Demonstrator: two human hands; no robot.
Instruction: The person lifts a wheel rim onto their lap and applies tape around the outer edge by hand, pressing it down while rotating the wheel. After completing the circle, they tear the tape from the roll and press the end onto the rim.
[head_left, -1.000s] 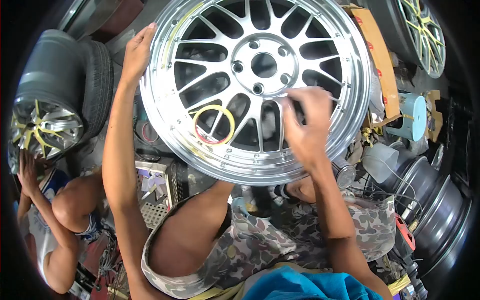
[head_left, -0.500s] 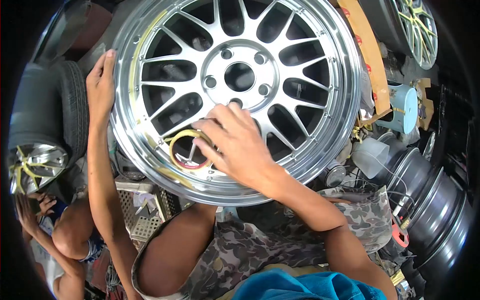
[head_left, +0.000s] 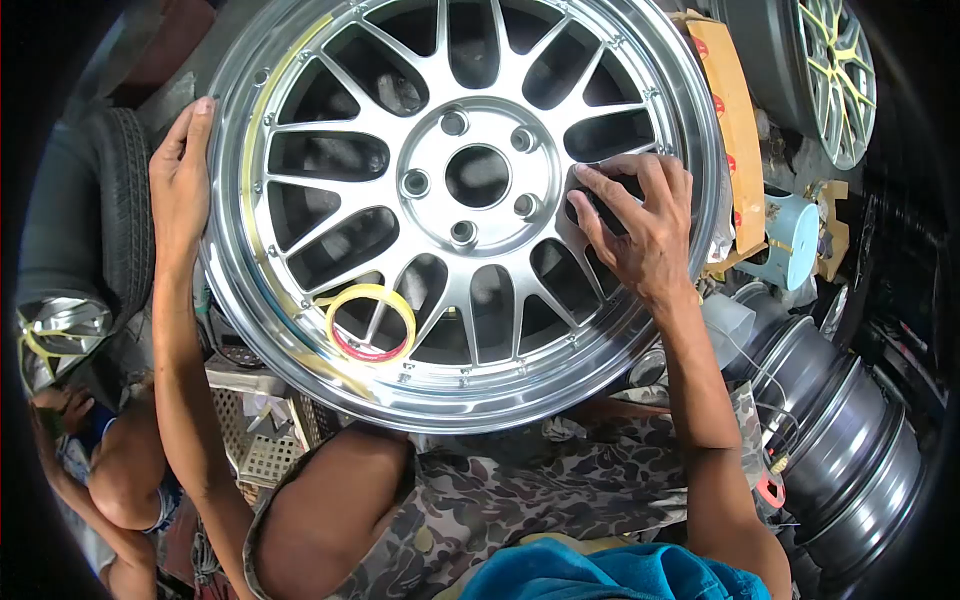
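A silver multi-spoke alloy wheel (head_left: 450, 265) lies face up above my lap. My left hand (head_left: 185, 165) grips its outer edge at the left, the fingers partly behind the rim. Over the spokes on the right side hovers my right hand (head_left: 645, 225), fingers bent and apart, holding nothing. A roll of yellow masking tape (head_left: 400, 305) with a red inner core rests on the lower left of the wheel face. From it a loose end reaches the lip, where yellow tape (head_left: 251, 165) runs along the left part of the rim.
Dark wheel barrels (head_left: 850, 420) stand at the right, below a light blue stool (head_left: 790, 245) and a cardboard strip (head_left: 730, 130). Tyres (head_left: 125, 190) and a taped wheel (head_left: 65, 335) are at the left. Another person (head_left: 125, 470) sits at lower left, near a beige plastic basket (head_left: 270, 455).
My right hand has moved from beside the tape roll to the right-hand spokes. The tape roll stays on the wheel. The wheel has shifted slightly left and down in view.
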